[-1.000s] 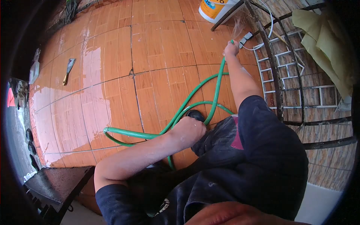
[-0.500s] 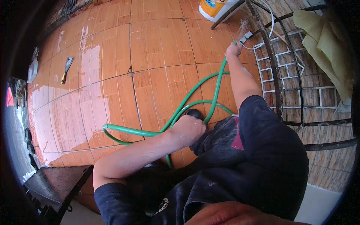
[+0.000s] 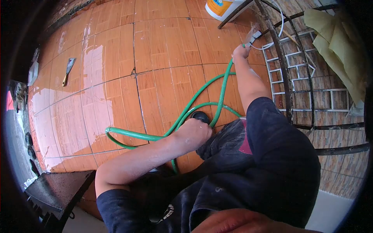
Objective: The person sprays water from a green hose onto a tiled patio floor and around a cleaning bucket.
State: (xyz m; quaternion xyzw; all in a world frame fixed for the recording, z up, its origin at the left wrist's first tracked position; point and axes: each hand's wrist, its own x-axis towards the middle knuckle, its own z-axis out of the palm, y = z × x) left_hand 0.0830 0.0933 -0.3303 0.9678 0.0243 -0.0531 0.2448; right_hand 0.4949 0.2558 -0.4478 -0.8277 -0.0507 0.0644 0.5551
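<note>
My right hand (image 3: 241, 52) is closed round a green hose (image 3: 222, 95) near its end, with the arm stretched toward the railing. Water sprays up from just beyond my fingers, next to a small whitish block-like thing (image 3: 254, 36) whose kind I cannot make out. My left hand (image 3: 194, 134) is curled like a fist beside my knee, its fingers turned under and hidden. Close by it lie loops of the hose and a dark shoe (image 3: 199, 116). Whether this hand holds anything does not show.
Orange tiles (image 3: 163, 50) cover the floor, shiny wet at left. A scraper (image 3: 68, 72) lies there. At the top stands a white bucket (image 3: 223, 11) with an orange label. A dark metal railing (image 3: 285, 70), a white wire grid (image 3: 299, 77) and a draped yellowish cloth (image 3: 334, 39) are at right.
Almost nothing differs. The view has shifted very slightly, and water still sprays near my right hand.
</note>
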